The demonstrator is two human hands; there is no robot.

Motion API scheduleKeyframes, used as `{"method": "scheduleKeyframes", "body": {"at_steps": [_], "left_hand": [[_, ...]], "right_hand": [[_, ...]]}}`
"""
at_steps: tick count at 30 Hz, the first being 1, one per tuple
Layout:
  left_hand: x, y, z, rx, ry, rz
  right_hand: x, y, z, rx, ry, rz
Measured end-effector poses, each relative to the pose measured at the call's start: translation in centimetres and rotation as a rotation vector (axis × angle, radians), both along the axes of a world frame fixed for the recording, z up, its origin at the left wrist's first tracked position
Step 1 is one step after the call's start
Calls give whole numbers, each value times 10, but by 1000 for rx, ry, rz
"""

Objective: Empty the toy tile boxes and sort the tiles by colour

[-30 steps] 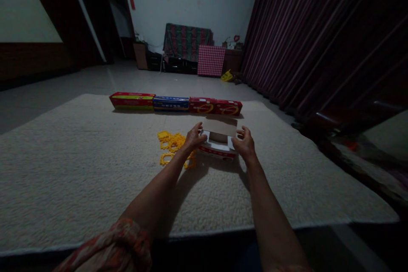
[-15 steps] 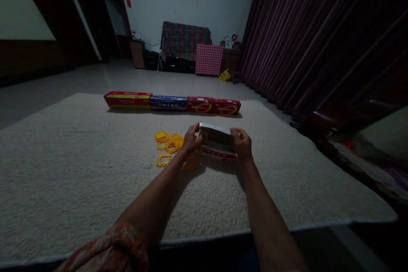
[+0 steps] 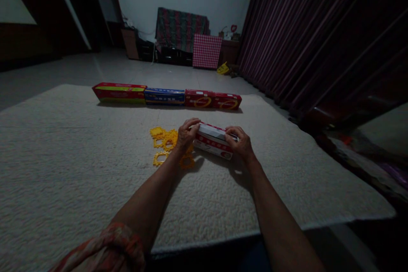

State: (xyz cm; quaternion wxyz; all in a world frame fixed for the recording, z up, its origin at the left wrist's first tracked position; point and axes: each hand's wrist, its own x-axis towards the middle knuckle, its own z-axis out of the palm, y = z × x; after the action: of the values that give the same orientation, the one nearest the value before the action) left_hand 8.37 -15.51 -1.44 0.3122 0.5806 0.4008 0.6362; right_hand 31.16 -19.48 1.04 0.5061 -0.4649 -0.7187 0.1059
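Note:
A small red and white cardboard box [image 3: 212, 146] is held between my two hands, its flap folded down over the opening along the top. My left hand [image 3: 186, 134] grips the box's upper left corner, fingers bent over the edge. At the right end my right hand [image 3: 239, 141] is closed on the box, fingertips pressing on the flap. Just left of the box, partly behind my left hand and forearm, lie several yellow plastic frame-like pieces [image 3: 161, 158] with bumpy edges, some of them piled up.
Across the far part of the quilted pale mat [image 3: 111, 191] stands a row of boxes: a red and green box [image 3: 121, 93], a blue box [image 3: 165, 97] and dark red boxes [image 3: 199, 99]. Purple curtains [image 3: 287, 29] hang at the right. A checked cloth [image 3: 206, 51] hangs by the far wall.
The box's flap has come down over its opening, and its printed front now faces me more. Both hands still hold the box. The view has tilted down slightly.

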Motion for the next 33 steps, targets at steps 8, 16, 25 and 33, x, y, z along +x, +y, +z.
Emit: {"method": "scheduleKeyframes", "body": {"at_steps": [8,16,25,33], "left_hand": [[2,3,-11,-37,-11,-23],[3,3,-15,-81,-45,-97],[2,1,-13,-69,-19,-145],[-4,-2,-14,-156,-31,-273]], "right_hand": [[3,0,-4,68,-90,-7],[3,-2,-2,35,-148,-23],[9,-6,1,-3,-166,2],[14,-8,2,-13,-171,46]]}}
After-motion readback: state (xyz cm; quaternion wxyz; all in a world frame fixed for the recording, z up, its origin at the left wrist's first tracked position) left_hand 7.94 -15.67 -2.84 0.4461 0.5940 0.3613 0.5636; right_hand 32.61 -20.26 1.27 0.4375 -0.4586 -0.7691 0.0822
